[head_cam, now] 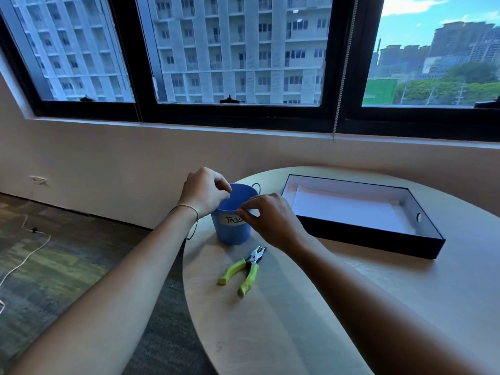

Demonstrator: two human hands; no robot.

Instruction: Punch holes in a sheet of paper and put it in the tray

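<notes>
The sheet of paper (349, 209) lies flat inside the tray (373, 239) at the right of the frame, its long axis running from upper left to lower right, with punched holes along its left edge. The hole punch (244, 267) lies on the surface (284, 320) at centre, metal head pointing to the upper right, green handles spread toward the lower left. The blue bucket (232, 231) stands upright near the surface's left edge. Both hands hover over its rim: the left hand (205, 189) with a narrow pinched grip, the right hand (273, 217) likewise pinched; whether either holds anything cannot be told. Open surface extends across the lower frame.
</notes>
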